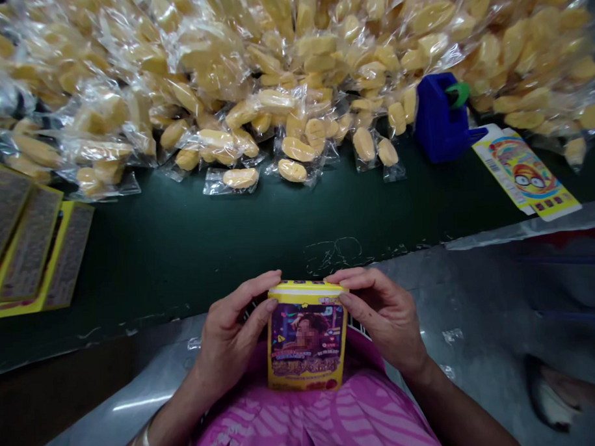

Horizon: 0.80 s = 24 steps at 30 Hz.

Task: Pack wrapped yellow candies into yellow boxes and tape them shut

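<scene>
- A yellow box (306, 343) is held in front of the near edge of the worktop (220, 232), between the hands and before a pink patterned garment (304, 427); a dark printed panel is turned upward, and a pale strip is seen just below the box's top edge.
- The box's upper left corner is pinched by the left hand (231, 326), the grip being closed with thumb on the printed face and fingers at the top edge; a bracelet (147, 445) is worn on that arm.
- The upper right corner is pinched likewise by the right hand (387, 317); both grips are set at about the same height.
- Plastic-wrapped yellow pieces (240, 179) are heaped along the far side of the worktop.
- A blue tape dispenser (433, 124) is placed before the heap, with a green ring (457, 95) seen in it; a printed carton (525, 173) is laid just beside it, to the right.
- More yellow boxes (67, 257) are grouped at the left.
</scene>
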Tool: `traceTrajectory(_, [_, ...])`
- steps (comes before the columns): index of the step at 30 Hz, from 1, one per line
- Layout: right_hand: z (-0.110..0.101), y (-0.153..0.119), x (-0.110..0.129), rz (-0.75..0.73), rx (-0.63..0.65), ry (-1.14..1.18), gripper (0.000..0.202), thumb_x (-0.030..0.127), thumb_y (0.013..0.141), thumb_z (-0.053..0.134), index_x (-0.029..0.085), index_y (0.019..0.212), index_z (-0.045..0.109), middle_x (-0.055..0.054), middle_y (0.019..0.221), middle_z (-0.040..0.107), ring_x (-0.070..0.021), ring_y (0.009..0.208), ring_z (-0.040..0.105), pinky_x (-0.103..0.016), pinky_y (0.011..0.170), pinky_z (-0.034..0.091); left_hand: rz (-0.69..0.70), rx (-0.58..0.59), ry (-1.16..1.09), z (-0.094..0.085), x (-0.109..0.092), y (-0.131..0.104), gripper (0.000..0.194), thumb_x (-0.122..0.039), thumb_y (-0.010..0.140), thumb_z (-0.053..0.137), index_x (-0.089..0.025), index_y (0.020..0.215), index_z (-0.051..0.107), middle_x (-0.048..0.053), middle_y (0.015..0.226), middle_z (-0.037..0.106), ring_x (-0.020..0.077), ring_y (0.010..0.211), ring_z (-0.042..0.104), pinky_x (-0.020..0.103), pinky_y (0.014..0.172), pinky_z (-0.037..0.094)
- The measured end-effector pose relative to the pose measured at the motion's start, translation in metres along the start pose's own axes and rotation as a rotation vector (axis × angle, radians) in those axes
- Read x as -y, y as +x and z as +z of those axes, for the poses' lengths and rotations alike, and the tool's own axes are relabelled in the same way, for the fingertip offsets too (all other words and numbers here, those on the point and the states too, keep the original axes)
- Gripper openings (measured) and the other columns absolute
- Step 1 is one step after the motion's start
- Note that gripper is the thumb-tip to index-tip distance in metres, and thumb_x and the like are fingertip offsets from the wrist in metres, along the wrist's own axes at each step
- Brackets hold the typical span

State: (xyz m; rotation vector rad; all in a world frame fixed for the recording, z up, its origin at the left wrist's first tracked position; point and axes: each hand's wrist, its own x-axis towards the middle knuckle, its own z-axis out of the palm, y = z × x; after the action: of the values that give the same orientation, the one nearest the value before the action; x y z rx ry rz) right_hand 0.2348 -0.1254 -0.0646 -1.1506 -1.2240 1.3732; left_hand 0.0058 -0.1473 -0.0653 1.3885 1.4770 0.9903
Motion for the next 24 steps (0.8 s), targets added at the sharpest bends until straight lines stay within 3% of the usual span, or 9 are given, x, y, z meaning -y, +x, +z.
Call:
traceTrajectory(2, [0.0,-0.002,-0.002,-0.01,0.011,-0.023,0.007,0.018,0.089,0.07,0.024,0.09,0.07,-0.003,0.1,0.074,-0.0171,0.093,0.072,-0.029,0.08,0.06,0.052,-0.011,0.017,0.001,0.002,-0.004,0.022,-0.021,0.092,0.064,-0.026,0.11,0.074,0.004,0.12,0.075,0.0175,0.112,0.07,0.025,0.097,0.054])
traceTrajectory(8, [0.0,-0.012,-0.005,-0.065,0.058,-0.065,0.008,0.018,0.091,0.067,0.025,0.09,0.069,-0.003,0.102,0.074,-0.0183,0.094,0.071,-0.033,0.083,0.057,0.107,0.131,0.087,-0.007,-0.012,0.007,0.009,-0.021,0.091,0.062,-0.021,0.091,0.071,0.006,0.1,0.075,0.017,0.093,0.072,0.024,0.08,0.056])
traceTrajectory(15, [0.004,-0.011,-0.004,-0.073,0.052,0.002,0.01,0.018,0.091,0.068,0.027,0.094,0.069,-0.001,0.101,0.072,-0.0147,0.094,0.07,-0.027,0.084,0.055,0.172,0.155,0.1,-0.006,-0.014,0.005,0.014,-0.019,0.095,0.056,-0.024,0.098,0.068,0.002,0.095,0.068,0.0131,0.09,0.066,0.02,0.079,0.05])
traceTrajectory(20, [0.007,-0.011,-0.006,-0.078,0.019,-0.016,0.008,0.021,0.091,0.067,0.023,0.083,0.069,-0.002,0.095,0.073,-0.0147,0.087,0.069,-0.026,0.079,0.054,0.134,0.114,0.104,-0.001,-0.016,0.008,0.012,-0.027,0.093,0.06,-0.024,0.088,0.071,0.004,0.098,0.072,0.0163,0.092,0.069,0.019,0.079,0.054])
traceTrajectory(24, [-0.004,0.013,0.007,-0.16,0.126,-0.094,0.013,0.025,0.088,0.067,0.02,0.075,0.066,-0.005,0.089,0.074,-0.0159,0.082,0.069,-0.027,0.073,0.054,0.217,0.111,0.091,-0.002,-0.008,0.023,0.019,-0.036,0.089,0.064,-0.024,0.078,0.073,0.004,0.086,0.073,0.017,0.077,0.072,0.016,0.067,0.057])
